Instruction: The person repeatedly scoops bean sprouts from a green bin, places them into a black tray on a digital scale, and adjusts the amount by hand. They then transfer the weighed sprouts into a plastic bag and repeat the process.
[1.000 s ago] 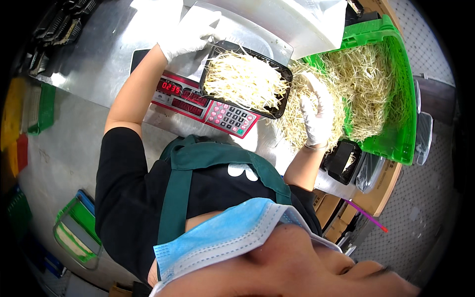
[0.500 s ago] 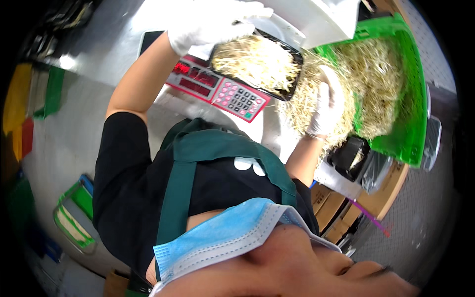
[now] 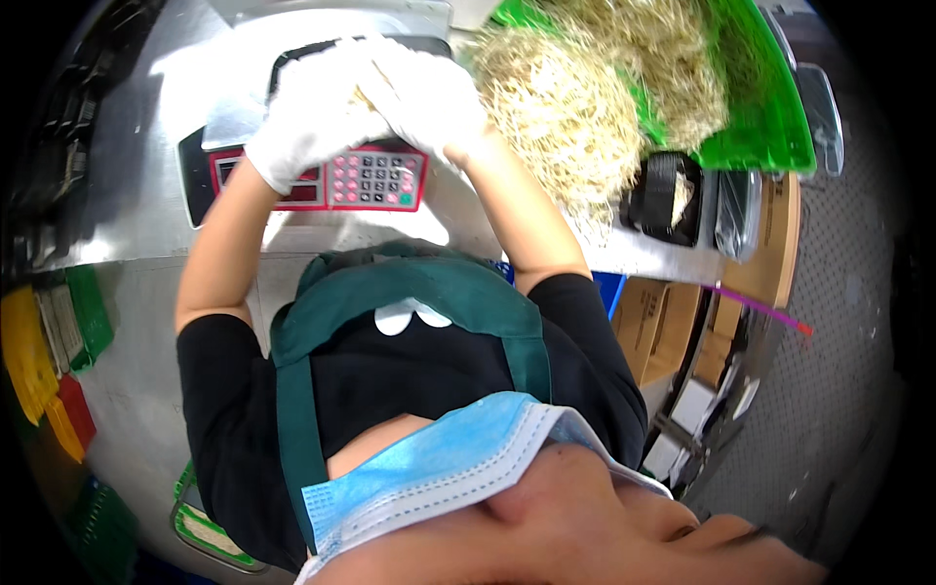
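My left hand point(image 3: 317, 122) and my right hand point(image 3: 429, 102), both in white gloves, meet over a black tray point(image 3: 444, 47) on the scale. Their fingers are curled in and close together, and a small patch of pale bean sprouts point(image 3: 363, 99) shows between them. Both hands look closed on the sprouts, though glare blurs the fingertips. Most of the tray and what lies in it is hidden under the gloves. Below the hands, the red-framed keypad panel point(image 3: 375, 180) of the scale faces me, its display partly covered by my left hand.
A big heap of bean sprouts point(image 3: 561, 122) lies right of the scale, against a tipped green basket point(image 3: 760, 136) with more sprouts. Nearer me stands a black tray stack point(image 3: 668, 200) beside clear plastic lids point(image 3: 738, 216). Cardboard boxes point(image 3: 651, 327) sit below the metal table's edge.
My right hand has left the sprout heap and come over to the tray on the scale. My left hand has moved from the tray's edge to over its contents. The view has turned and shifted.
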`<action>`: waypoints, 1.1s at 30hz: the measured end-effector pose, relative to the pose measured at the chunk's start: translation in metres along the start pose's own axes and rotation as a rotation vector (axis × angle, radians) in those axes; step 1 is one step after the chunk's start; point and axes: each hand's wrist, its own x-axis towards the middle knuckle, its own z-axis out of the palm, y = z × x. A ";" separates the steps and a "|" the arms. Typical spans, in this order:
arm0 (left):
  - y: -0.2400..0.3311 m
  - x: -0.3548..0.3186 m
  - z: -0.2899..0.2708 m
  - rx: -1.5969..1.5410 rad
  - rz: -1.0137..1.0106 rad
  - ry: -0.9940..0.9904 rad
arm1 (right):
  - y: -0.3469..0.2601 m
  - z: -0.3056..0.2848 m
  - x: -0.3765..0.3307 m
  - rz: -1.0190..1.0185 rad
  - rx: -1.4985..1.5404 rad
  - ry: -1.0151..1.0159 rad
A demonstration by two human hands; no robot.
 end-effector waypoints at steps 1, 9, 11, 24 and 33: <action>-0.005 -0.005 0.003 0.039 -0.062 -0.071 | -0.002 -0.007 0.007 0.100 0.000 -0.212; 0.001 -0.001 -0.004 0.043 -0.032 -0.080 | 0.146 -0.085 -0.112 0.191 -0.006 0.250; 0.003 0.000 -0.004 -0.015 -0.041 -0.112 | 0.221 -0.083 -0.173 0.432 -0.292 -0.085; 0.006 0.009 -0.008 -0.099 -0.036 -0.105 | 0.171 -0.128 -0.177 0.716 0.702 0.370; -0.016 -0.011 -0.021 -0.122 0.039 0.176 | 0.042 -0.126 -0.012 0.200 0.549 -0.042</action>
